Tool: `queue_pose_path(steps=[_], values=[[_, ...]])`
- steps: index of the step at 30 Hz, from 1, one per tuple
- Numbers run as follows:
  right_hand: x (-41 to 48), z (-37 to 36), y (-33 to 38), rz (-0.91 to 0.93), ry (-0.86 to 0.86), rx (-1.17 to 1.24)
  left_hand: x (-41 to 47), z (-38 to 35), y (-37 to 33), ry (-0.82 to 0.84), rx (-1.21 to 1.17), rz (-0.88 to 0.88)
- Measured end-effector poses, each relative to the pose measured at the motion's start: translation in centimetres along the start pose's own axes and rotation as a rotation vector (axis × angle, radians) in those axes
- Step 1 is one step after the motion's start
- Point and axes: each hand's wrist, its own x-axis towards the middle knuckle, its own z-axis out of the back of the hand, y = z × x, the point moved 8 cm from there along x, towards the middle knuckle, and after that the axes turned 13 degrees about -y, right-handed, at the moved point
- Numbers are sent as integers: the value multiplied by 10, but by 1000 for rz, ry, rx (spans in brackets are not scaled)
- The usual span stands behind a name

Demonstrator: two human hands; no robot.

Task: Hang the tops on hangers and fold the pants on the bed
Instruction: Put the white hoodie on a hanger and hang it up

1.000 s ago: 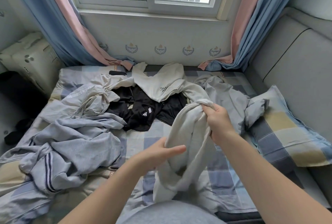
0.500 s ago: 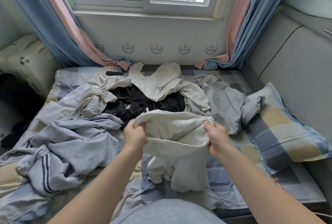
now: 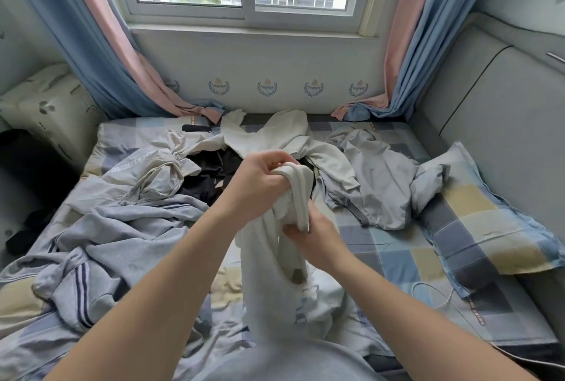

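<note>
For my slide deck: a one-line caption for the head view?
Left hand and right hand grip a white garment over the clothes-strewn bed.

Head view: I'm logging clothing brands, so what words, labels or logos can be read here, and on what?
None is legible.
On the wall crests: lettering on each, too blurred to read.
On the bed sheet edge strip: reddish lettering, too small to read.
On the white garment, gripped by the left hand and right hand: no lettering shows.
</note>
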Motion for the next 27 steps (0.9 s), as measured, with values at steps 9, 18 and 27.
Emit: queue_pose_path(steps=[9, 18, 27], values=[[8, 34, -11, -267, -100, 218, 11, 57, 91, -404, 202, 224], [-1, 87, 48, -358, -395, 640, -76, -22, 188, 98, 144, 868], [-23, 100, 86, -368, -491, 918, -95, -53, 192, 123, -301, 1135]])
